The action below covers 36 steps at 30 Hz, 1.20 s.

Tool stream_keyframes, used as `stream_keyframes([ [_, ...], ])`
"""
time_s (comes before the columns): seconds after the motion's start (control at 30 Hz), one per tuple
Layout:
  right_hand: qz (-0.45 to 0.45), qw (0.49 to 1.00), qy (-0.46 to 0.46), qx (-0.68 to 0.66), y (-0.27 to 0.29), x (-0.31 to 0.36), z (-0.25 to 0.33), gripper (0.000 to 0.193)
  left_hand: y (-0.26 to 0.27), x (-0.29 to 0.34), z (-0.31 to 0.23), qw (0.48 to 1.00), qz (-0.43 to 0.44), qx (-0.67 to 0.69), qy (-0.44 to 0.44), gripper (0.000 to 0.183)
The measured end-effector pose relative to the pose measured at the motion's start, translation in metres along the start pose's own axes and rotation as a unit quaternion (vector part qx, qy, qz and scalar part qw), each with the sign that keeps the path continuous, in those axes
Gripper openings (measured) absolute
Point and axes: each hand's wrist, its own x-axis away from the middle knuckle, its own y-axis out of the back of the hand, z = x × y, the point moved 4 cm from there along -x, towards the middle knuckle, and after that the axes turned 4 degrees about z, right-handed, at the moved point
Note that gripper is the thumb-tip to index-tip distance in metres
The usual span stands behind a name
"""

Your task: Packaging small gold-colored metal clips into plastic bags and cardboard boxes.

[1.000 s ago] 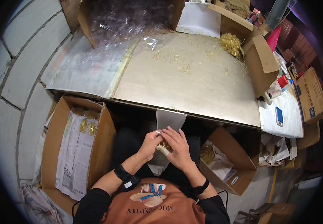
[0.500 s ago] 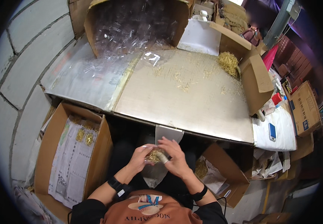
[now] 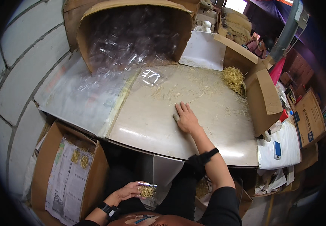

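My left hand point(image 3: 127, 191), low in front of my body, grips a small clear plastic box point(image 3: 147, 191) filled with golden, straw-like stalks. My right hand point(image 3: 187, 119) reaches forward over the worktable point(image 3: 159, 132). Its fingers are stretched out and touch the tabletop beside scattered loose stalks point(image 3: 176, 92). A pale cover shows on the right thumb. A heap of the same golden stalks point(image 3: 233, 80) sits farther right, against a cardboard flap. What lies under the right fingertips is too small to make out.
A large carton point(image 3: 83, 39) full of clear plastic boxes point(image 3: 132, 41) lies at the back left. Below left, a paper-lined carton point(image 3: 89, 180) holds filled boxes point(image 3: 80, 159). A blue device point(image 3: 277, 150) lies on the white surface at right. Another person point(image 3: 259, 47) is behind.
My right hand has left the plastic box and moved forward onto the tabletop. My left hand has come lower and closer to my body, still holding the box.
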Motion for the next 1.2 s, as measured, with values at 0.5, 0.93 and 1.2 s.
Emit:
stream_keyframes([
  [0.5,-0.146,0.965,-0.146,-0.161,0.013,0.098,-0.089,0.046,0.024,-0.02,0.02,0.988,-0.128,-0.082,-0.016,0.04],
  [0.93,-0.138,0.969,-0.056,-0.195,0.003,0.141,0.007,0.052,0.009,-0.065,0.019,0.989,-0.117,-0.082,-0.035,0.036],
  [1.2,-0.163,0.978,0.072,-0.11,-0.019,0.16,0.1,0.043,0.01,-0.09,0.039,0.993,-0.108,-0.026,-0.034,0.034],
])
